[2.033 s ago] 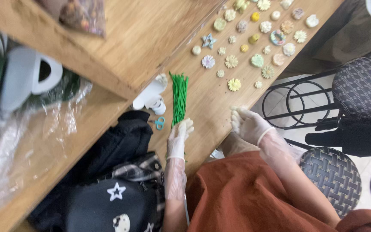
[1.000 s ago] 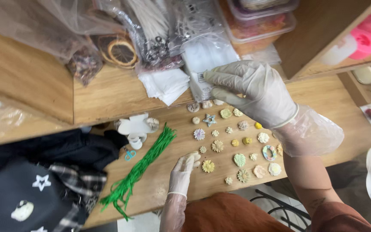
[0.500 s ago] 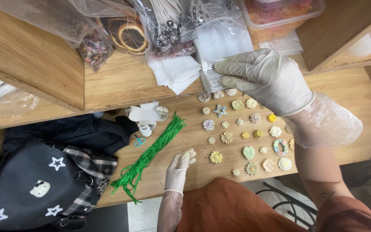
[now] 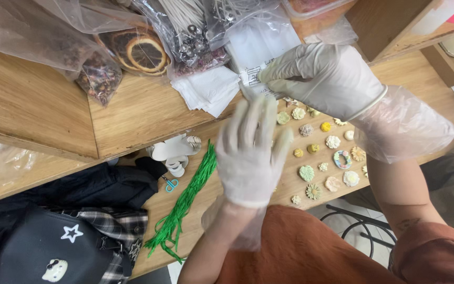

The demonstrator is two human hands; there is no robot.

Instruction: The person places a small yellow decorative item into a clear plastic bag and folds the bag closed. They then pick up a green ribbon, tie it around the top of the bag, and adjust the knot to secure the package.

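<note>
On the wooden shelf, both gloved hands are reaching for a clear packet.

From the head camera, the right hand (image 4: 326, 76) is pinching the lower edge of the clear packet (image 4: 262, 50), fingers clenched on it, and seems to be drawing it off the shelf (image 4: 132, 113). The left hand (image 4: 249, 152) is rising just below that grip, blurred, fingers spread and holding nothing. Under both hands small moulded flowers (image 4: 321, 152) are lying in rows on the table (image 4: 421, 84); left of them a bundle of green strips (image 4: 185, 202) is lying. Next, I judge, the free hand needs to steady the packet beside the pinch.
</note>
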